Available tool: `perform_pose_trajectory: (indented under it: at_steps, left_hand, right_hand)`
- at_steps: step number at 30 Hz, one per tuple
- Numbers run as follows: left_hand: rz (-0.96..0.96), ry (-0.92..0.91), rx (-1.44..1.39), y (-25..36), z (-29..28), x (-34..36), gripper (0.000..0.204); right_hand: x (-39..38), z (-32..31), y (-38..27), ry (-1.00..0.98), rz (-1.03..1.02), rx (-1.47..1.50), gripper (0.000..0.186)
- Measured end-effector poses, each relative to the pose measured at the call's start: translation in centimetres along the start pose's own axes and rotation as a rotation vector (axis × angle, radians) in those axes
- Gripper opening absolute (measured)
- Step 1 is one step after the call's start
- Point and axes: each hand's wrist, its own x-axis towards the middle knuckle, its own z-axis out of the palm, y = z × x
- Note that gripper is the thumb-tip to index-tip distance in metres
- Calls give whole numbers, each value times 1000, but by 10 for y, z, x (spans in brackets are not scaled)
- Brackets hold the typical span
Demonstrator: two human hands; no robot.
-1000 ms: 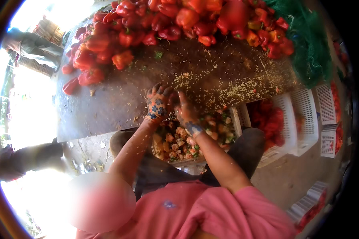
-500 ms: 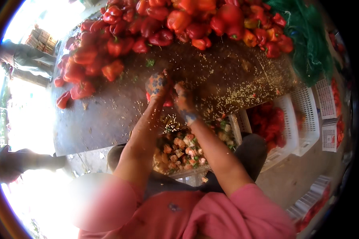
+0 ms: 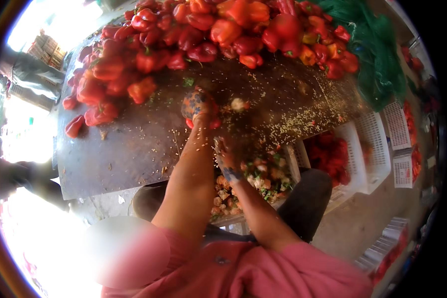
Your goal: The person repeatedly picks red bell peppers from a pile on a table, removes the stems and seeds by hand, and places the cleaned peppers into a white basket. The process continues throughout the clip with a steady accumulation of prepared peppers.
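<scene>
Wrapped round a red bell pepper point(image 3: 215, 122), my left hand point(image 3: 196, 103) wears a patterned glove and stays over the middle of the table. Parts of the pepper show beside and below the glove. My right hand point(image 3: 227, 161), gloved as well, is apart from it and nearer my body, beside the crate of pepper cores point(image 3: 257, 183). Its fingers are smeared by motion, and I cannot see anything in them. A pale, seedy pepper core point(image 3: 238, 104) shows just right of my left hand; whether it lies on the table or is in the air, I cannot tell.
Red bell peppers point(image 3: 188, 37) are heaped along the table's point(image 3: 114, 154) far side. Loose seeds point(image 3: 303, 119) cover its right part. Green netting point(image 3: 377, 59) hangs at the far right corner. White crates point(image 3: 375, 149) stand to the right, one beside red peppers point(image 3: 328, 156). Another person's legs point(image 3: 37, 74) show at left.
My right hand has drawn away from the pepper toward my body, over the crate's edge. A pale core now shows beside my left hand, which still holds the pepper.
</scene>
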Motion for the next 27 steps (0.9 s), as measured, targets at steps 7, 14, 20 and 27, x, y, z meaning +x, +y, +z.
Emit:
perform_pose_trajectory:
  at_steps: [7, 14, 20, 27]
  left_hand:
    - [-90, -3, -520, -57, 27, -1, 56]
    - [479, -57, -908, -26, -23, -127, 46]
    - [-28, -334, -1612, -2, -39, -152, 21]
    - [-153, -610, -1957, 48, 9, -85, 31]
  right_hand:
    - [36, -89, 2, -210, 0, -120, 43]
    - [33, -67, -23, -494, 471, 626, 66]
    - [5, -79, -30, -302, 140, 317, 37]
    - [25, -296, -29, -377, 252, 1139, 34]
